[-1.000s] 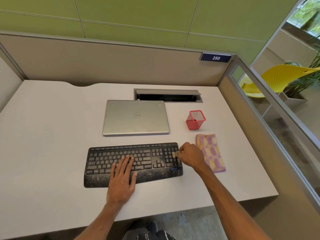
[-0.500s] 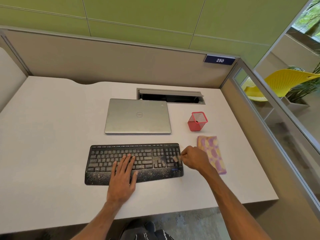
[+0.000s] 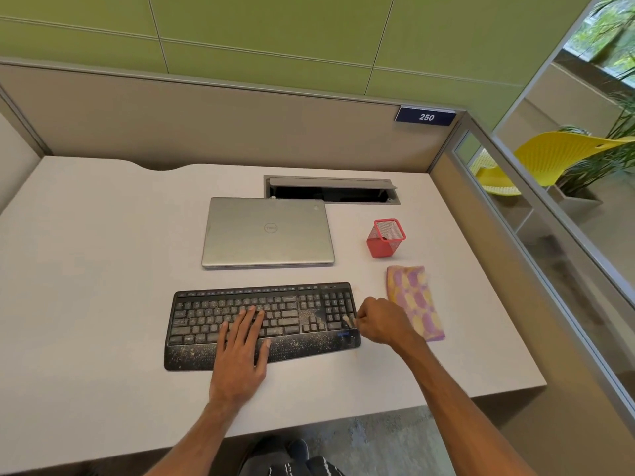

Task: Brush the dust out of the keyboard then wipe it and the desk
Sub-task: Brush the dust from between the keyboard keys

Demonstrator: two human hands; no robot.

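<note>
Against half a second ago, the brush (image 3: 347, 321) is seen drawn nearer along the number pad, toward the palm rest at the right end of the keyboard (image 3: 292, 317); a second ago it was at the pad's far rows. The right hand (image 3: 381, 321) is kept curled, the brush pinched in its fingers (only the pale bristle tip is seen, the handle is hidden). The left hand (image 3: 240, 348) is unchanged: laid flat, fingers straight and close together, pressed on the middle keys and the palm rest.

Counted: two hands, one keyboard, one brush, one cloth (image 3: 414, 300), one closed laptop (image 3: 268, 231), one red mesh cup (image 3: 385, 238).

The keyboard is placed under the left hand, on the desk (image 3: 103, 269), with pale dust speckled over the palm rest on both sides of that hand. The cloth is laid folded just right of the right hand, partly hidden by it. The cup is beyond the right hand, the laptop beyond the left.
</note>
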